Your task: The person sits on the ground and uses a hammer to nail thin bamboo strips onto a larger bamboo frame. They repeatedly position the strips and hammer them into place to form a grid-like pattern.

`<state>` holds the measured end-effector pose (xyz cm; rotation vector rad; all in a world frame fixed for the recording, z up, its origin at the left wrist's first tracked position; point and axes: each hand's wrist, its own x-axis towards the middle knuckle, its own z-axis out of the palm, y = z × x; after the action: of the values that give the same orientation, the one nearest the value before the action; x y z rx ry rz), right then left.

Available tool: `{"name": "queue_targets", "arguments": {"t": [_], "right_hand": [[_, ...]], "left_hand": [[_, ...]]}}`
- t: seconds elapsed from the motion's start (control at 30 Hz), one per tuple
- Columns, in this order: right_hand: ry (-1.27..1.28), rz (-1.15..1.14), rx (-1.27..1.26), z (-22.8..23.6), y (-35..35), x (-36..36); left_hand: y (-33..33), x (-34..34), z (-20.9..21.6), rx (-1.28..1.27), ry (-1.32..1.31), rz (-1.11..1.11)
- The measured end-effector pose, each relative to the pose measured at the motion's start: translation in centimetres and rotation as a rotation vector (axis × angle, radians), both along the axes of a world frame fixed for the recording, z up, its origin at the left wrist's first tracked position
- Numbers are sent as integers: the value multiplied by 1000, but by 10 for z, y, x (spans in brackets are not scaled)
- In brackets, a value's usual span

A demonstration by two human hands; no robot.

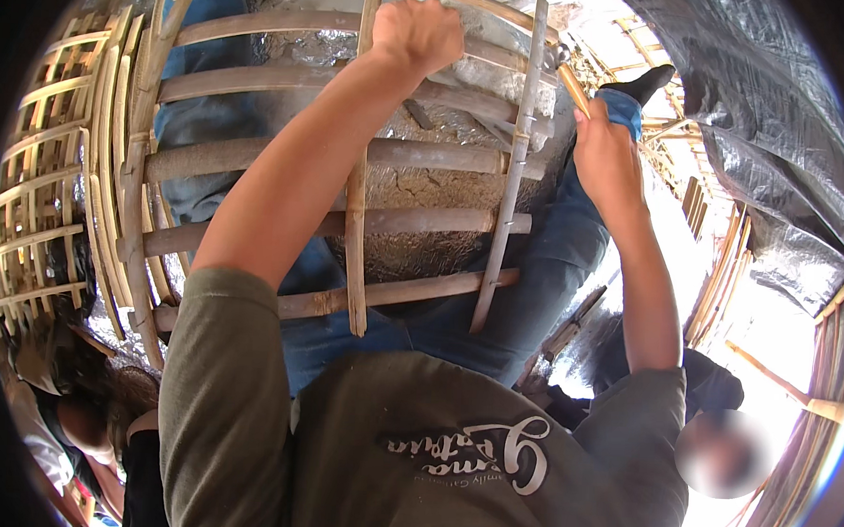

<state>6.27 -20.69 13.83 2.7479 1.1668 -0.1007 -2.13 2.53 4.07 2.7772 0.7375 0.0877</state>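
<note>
A bamboo lattice (427, 157) of several crosswise slats and a few lengthwise strips lies over my legs. My left hand (419, 34) is closed at its far part, beside the middle lengthwise strip (355, 232); the fingertips are hidden. In my right hand (608, 154) is a hammer (573, 89) with a light wooden handle. Its metal head is close to the far end of the lattice's right strip (516, 164), where small nails or pins stick out along the edge. I cannot tell whether the head touches the strip.
More light bamboo lattice panels (45, 162) stand at the left. Under the lattice is a cracked, dark ground surface (416, 193). A grey plastic sheet (777, 119) hangs at the right, near bamboo poles (718, 276). Other people (85, 428) are at the lower left and lower right.
</note>
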Motion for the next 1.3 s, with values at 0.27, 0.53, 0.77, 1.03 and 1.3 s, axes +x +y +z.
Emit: {"name": "queue_targets", "arguments": {"t": [0.27,0.53,0.77,1.03,1.3], "right_hand": [[-14,-35,142,-20,-4,7],[26,-42,240,-23,-7,1],[73,-174,227,-34,-12,5],[142,-152,325,-12,-2,8],[178,-279,376,-38,-6,18]], "left_hand": [[10,7,-9,24,-61,21],[7,1,-16,79,-137,22],[11,7,-13,79,-86,31],[7,5,-7,65,-46,20],[7,13,-2,104,17,26]]}}
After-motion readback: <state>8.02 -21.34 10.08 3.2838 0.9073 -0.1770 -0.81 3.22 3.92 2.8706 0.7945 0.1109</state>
